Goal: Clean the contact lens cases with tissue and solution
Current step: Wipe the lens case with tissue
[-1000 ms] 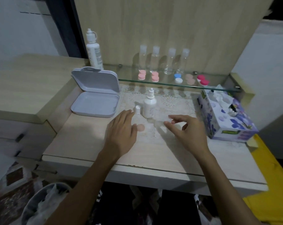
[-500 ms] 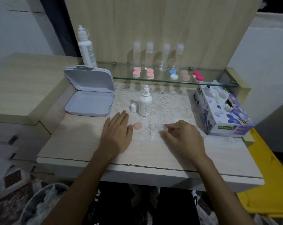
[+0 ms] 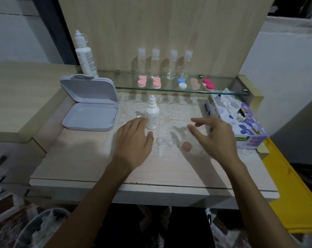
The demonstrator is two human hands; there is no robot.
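The left hand (image 3: 133, 140) lies flat with straight fingers on the surface (image 3: 76, 158), its fingertips right beside the small white solution bottle (image 3: 152, 115), gripping nothing. The right hand (image 3: 216, 138) hovers just right of it with fingers loosely spread, also holding nothing, though it is somewhat blurred.

Between the two hands sits the open contact lens case (image 3: 166, 142): two clear, shallow cups joined side by side, resting on the lace mat (image 3: 176, 108). One pinkish-tan cap (image 3: 186, 146) lies just to its right, near the right palm. A small white bottle cap (image 3: 139, 116) stands left of the bottle, so the bottle appears uncapped.

The job looks to be at an early stage: the case is opened and the solution is ready, but no tissue is in either hand and the cups look dry, as far as can be told. The tissue box (image 3: 237, 122) waits at the right. Five more capped cases (image 3: 176, 83) on the far glass shelf (image 3: 223, 91) appear untouched.
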